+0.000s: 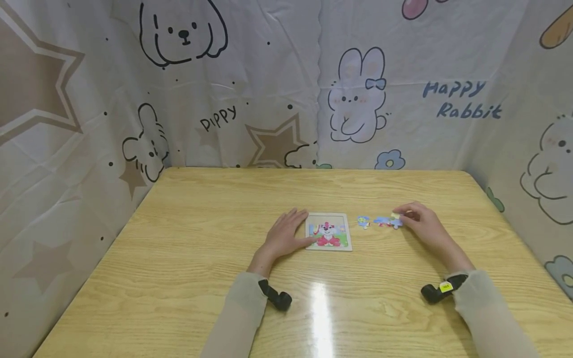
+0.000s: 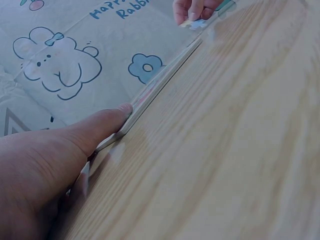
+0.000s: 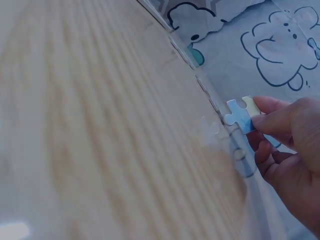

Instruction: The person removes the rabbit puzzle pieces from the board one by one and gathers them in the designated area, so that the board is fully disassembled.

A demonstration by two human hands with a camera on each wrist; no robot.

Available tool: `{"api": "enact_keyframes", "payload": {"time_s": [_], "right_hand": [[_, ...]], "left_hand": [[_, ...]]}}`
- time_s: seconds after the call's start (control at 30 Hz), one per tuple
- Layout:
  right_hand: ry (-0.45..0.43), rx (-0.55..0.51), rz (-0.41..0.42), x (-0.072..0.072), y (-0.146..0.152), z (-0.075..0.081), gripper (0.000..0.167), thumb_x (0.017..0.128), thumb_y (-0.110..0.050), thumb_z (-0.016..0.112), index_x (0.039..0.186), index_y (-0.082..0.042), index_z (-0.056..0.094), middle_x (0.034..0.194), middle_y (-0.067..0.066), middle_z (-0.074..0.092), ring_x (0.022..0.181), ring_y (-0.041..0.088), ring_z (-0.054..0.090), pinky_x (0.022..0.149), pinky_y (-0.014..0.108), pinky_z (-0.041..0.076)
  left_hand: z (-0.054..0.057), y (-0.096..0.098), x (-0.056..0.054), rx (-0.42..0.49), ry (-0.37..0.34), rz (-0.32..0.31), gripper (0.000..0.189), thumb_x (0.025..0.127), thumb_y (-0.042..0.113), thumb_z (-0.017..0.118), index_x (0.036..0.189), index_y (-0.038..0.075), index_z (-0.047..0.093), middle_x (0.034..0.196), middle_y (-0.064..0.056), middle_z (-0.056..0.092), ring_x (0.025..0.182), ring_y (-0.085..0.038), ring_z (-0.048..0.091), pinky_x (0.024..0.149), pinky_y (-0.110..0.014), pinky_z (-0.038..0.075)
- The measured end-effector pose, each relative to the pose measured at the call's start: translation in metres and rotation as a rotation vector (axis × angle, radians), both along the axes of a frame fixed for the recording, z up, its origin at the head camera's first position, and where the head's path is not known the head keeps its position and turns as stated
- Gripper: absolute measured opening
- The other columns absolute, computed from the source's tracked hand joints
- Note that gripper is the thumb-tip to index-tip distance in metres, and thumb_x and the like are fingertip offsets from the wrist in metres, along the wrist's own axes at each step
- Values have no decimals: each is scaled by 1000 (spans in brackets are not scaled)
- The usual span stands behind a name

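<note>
One hand [image 1: 286, 233], thumb [image 2: 107, 122] on the frame [image 1: 327, 219]

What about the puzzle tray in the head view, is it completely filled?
No, the puzzle tray shows a bare strip along its far edge, with loose puzzle pieces to its right.

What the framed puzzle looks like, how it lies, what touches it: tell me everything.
The framed puzzle is a squarish, pale, wood-looking tray lying flat on the table. Inside, a pink-and-white cartoon animal sits against green and blue; above, plain beige backing shows. The left hand rests at its left side, thumb over the frame's edge.
</note>
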State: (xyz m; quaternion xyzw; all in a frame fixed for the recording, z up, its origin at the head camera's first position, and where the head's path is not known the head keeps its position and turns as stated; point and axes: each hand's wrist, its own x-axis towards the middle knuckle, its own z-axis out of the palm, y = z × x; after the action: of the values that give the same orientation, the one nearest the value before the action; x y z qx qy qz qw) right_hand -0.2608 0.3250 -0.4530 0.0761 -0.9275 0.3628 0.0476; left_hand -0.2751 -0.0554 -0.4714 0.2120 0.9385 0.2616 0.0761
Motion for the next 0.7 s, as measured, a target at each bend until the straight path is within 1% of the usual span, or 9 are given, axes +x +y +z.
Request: {"api": "enact_keyframes", "payload": {"time_s": [0.1, 0.17, 0.23, 0.43, 0.57, 0.63, 0.7], "right_hand": [[-4, 5, -10, 1, 5, 0, 25, 100, -12, 53, 122, -3, 64, 128, 20, 58, 105, 6, 55, 81, 4, 40], [6, 10, -14, 2, 8, -1, 25, 100, -13, 54, 121, -3, 64, 128, 20, 58, 99, -7, 48, 80, 4, 40], [18, 11, -18, 2, 11, -1, 25, 100, -13, 54, 120, -3, 65, 126, 20, 59, 93, -15, 43, 79, 4, 40], [45, 8, -9, 2, 12, 1, 23, 99, -11, 56, 118, -2, 66, 122, 21, 60, 89, -17, 43, 75, 3, 39], [51, 4, 9, 1, 12, 2, 22, 98, -8, 57, 116, 0, 66, 120, 22, 60, 91, -19, 42, 77, 1, 38], [52, 19, 12, 0, 12, 1, 22, 98, -6, 57, 116, 0, 66, 118, 22, 61, 91, -16, 44, 77, 2, 38], [40, 36, 12, -3, 13, 0, 22, 98, -5, 56, 116, 0, 66, 118, 22, 60, 94, -9, 47, 78, 5, 40]], "left_hand": [[0, 0, 0, -2, 0, 1, 82, 89, 57, 62, 155, 20, 30, 163, 2, 28, 155, -19, 13, 129, -40, 8], [0, 0, 0, -3, 2, 2, 82, 89, 57, 62, 155, 20, 30, 163, 2, 28, 155, -19, 13, 129, -40, 8], [0, 0, 0, -2, 2, 2, 82, 89, 58, 61, 155, 20, 31, 163, 2, 28, 155, -19, 13, 129, -40, 8], [0, 0, 0, -14, 3, 2, 82, 89, 58, 61, 155, 20, 30, 163, 2, 27, 155, -19, 13, 129, -40, 8], [0, 0, 0, -19, 1, 0, 82, 89, 58, 60, 155, 20, 29, 163, 2, 27, 155, -19, 13, 129, -39, 9], [0, 0, -1, -14, 3, -1, 82, 89, 58, 61, 155, 20, 30, 163, 2, 28, 155, -19, 14, 129, -40, 9], [0, 0, -1, -15, 5, -1, 83, 88, 58, 61, 155, 20, 30, 163, 2, 28, 155, -19, 14, 129, -39, 9]]}}
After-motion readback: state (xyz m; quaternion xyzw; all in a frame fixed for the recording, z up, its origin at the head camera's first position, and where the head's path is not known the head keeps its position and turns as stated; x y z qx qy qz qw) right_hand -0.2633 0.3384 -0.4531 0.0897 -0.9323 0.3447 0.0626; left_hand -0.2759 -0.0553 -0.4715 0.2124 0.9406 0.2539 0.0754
